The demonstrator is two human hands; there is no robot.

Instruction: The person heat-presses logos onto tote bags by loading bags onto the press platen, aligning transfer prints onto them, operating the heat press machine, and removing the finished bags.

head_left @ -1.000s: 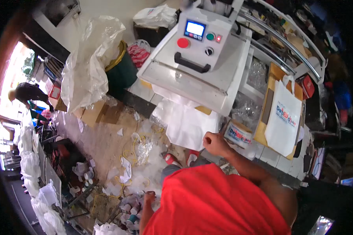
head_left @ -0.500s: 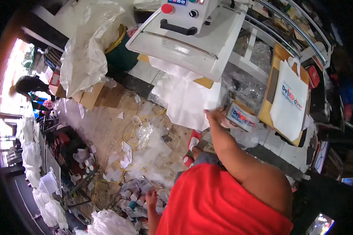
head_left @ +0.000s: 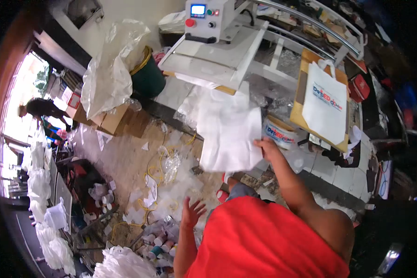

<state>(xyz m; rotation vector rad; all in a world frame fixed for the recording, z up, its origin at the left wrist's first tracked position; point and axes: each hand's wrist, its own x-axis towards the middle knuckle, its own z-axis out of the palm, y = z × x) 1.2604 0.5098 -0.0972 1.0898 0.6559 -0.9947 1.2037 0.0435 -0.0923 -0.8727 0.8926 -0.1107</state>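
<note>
My right hand (head_left: 267,149) is closed on the right edge of a plain white bag (head_left: 230,143), which hangs in front of the heat press (head_left: 213,53). White material also shows just under the press's upper plate; I cannot tell whether it is part of the same bag. Lower left, my left hand (head_left: 192,214) is raised with its fingers spread and nothing in it. Close behind my right hand stands an open box (head_left: 279,134) with printed sheets bearing red and blue lettering. A white bag with similar lettering (head_left: 326,104) lies on the tan board (head_left: 300,88) at the right.
A clear plastic sheet (head_left: 109,69) hangs beside a dark green bin (head_left: 148,78) and a cardboard box (head_left: 111,118). Yellow cord (head_left: 160,162) and scraps litter the floor. Piled white bags (head_left: 123,265) and several cups (head_left: 158,241) sit lower left. Another person (head_left: 44,109) bends at far left.
My right hand has drawn the white bag down and toward me, away from the press. My left hand has risen and its fingers have spread. The head view has shifted.
</note>
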